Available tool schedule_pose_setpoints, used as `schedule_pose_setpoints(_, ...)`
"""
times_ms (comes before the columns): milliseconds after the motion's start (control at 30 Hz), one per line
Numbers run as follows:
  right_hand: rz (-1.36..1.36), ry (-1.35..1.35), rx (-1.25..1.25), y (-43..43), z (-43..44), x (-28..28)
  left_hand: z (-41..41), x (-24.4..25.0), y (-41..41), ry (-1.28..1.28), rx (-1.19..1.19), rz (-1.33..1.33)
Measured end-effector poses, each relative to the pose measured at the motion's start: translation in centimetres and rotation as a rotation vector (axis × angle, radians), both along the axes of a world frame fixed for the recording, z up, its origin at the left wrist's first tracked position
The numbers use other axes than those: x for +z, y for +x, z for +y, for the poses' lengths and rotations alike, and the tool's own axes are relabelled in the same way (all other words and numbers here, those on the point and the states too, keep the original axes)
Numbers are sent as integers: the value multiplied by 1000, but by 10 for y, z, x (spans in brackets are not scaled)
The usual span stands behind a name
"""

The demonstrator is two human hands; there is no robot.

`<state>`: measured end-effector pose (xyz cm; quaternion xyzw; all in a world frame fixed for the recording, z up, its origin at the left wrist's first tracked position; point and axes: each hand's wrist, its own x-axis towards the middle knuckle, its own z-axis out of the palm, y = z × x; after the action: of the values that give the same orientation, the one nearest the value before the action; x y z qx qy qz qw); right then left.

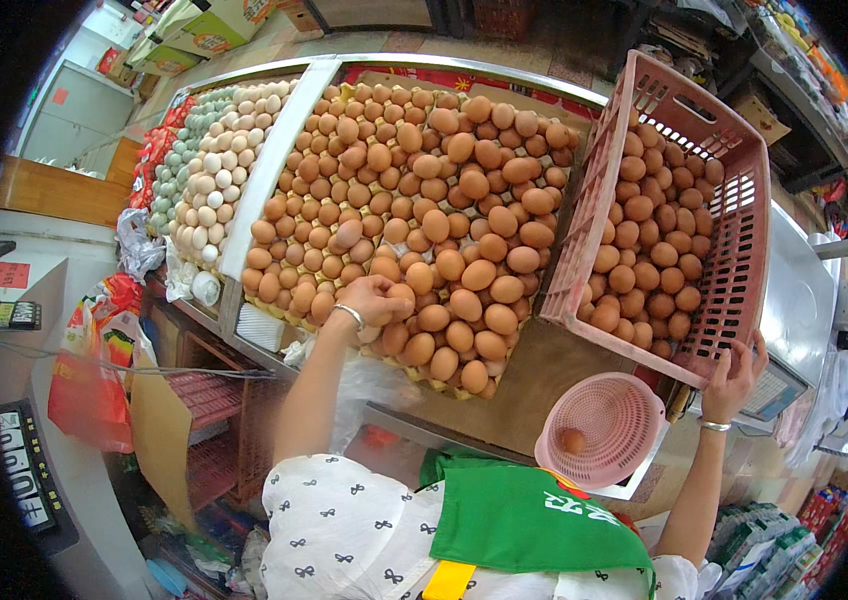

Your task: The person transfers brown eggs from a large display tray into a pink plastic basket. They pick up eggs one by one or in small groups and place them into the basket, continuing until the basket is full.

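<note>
My left hand (371,304) is over the near edge of the egg display, its thumb and fingertips around a brown egg (400,298). Beneath it, many brown eggs (478,275) sit in and on pulp egg trays (461,391), some piled in a second layer. My right hand (735,373) grips the near right corner of a pink plastic crate (724,289), which stands tilted on the counter. Inside the crate lies a heap of brown eggs (645,240). Between my arms, a pink plastic colander (623,420) holds a single brown egg (572,440).
A white divider (274,165) separates the brown eggs from pale eggs (223,179) and greenish eggs (191,142) on the left. A metal scale (795,285) stands right of the crate. Under the counter's left side is a cardboard box (161,427), near a red plastic bag (90,390).
</note>
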<state>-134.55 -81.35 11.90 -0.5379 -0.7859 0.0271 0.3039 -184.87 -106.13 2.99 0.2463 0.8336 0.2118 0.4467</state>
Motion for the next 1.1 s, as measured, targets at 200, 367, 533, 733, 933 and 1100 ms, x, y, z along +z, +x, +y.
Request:
schedule_pose_setpoints(200,11,-8,-4,0,0,0,13,14,11,-223,-142,240)
schedule_pose_setpoints(367,15,7,10,2,1,-1,21,26,22,-346,-206,333)
schedule_pose_setpoints(533,26,-13,13,4,3,-4,24,33,31,-400,-283,431)
schedule_pose_setpoints(733,51,-14,-2,3,1,-2,34,38,22,-125,-280,549)
schedule_pose_setpoints(933,103,-91,-20,1,1,-1,64,24,35,-153,-484,692)
schedule_pose_setpoints(1100,61,-37,3,5,2,-4,87,26,52,-368,-655,806)
